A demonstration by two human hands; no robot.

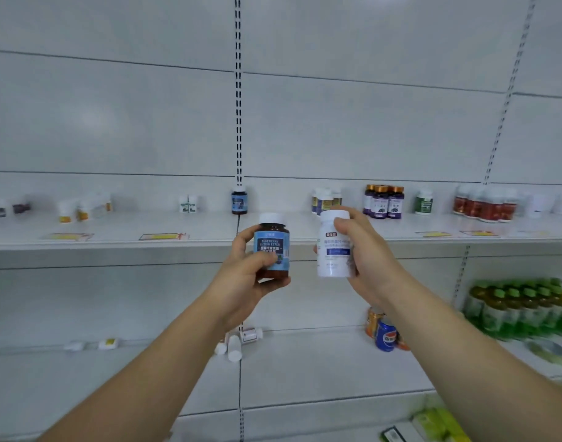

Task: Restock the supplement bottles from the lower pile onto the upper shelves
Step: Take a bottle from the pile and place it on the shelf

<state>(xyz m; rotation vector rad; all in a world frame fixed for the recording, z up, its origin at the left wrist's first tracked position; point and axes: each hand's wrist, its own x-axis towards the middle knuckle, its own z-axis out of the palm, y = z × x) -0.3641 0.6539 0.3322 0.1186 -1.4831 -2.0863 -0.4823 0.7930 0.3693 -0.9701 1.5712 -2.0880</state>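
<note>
The left hand (241, 275) held a brown bottle (272, 247) up in front of the upper shelf (113, 240). The bottle stood straight up. It had a white cap and a blue label with white words and a dark band across the middle. The thumb lay across the front of the label, and the other fingers wrapped around the back and bottom.

The right hand (365, 253) held a white bottle (333, 245) beside the brown one, with a gap between them. This bottle was a bit taller and stood straight up too. It was white all over, with a small red mark near the top and a blue bar lower down on its label. The fingers closed around its right side and top.

Behind the hands, on the upper shelf, a small dark bottle with a blue label (239, 200) stood alone by the middle post. It looked like the one in the left hand. To its right stood purple bottles with gold caps (384, 202), a green bottle (423, 201) and red bottles (483, 204). To the left were more small white bottles, too blurry to read.

On the lower shelf (305, 362), a few white bottles (238, 342) lay on their sides near the post. A blue can (385, 337) and green drink bottles (522, 309) stood farther right.
</note>
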